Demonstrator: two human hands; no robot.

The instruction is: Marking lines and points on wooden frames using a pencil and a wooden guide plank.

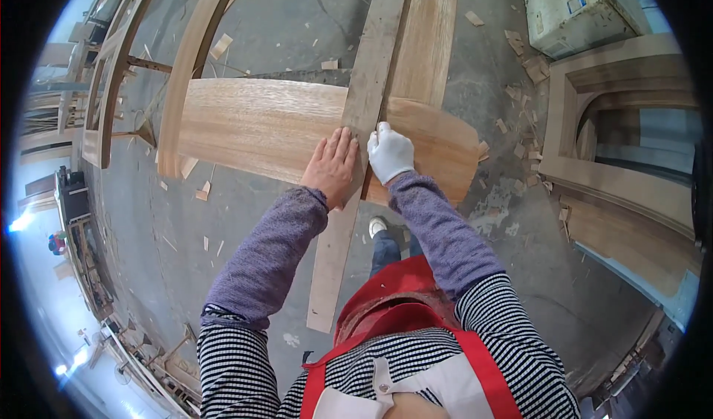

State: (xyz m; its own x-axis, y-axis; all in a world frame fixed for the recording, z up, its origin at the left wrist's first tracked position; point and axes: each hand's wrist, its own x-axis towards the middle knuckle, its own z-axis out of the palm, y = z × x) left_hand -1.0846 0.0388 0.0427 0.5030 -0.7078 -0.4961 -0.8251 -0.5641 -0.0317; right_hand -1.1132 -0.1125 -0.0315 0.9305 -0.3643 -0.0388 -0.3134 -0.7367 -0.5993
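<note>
A long, narrow grey-brown board (377, 47) runs away from me across a wide sheet of wood veneer (256, 122). My bare left hand (332, 165) lies flat on the board and veneer near their crossing, fingers stretched and pointing forward. Close beside it, my right hand (391, 154) in a white glove is closed in a fist against the board's right edge. Whatever the fist holds, if anything, is hidden by the glove. To its right lies the veneer's rounded end (438, 148). Another long strip of wood (427, 40) extends beyond, alongside the board.
Curved wooden frames (194, 40) stand at the left, close to the veneer's end. At the right are a big wooden frame (568, 122) and a worn pale metal box (575, 10). Wood scraps (520, 148) litter the concrete floor.
</note>
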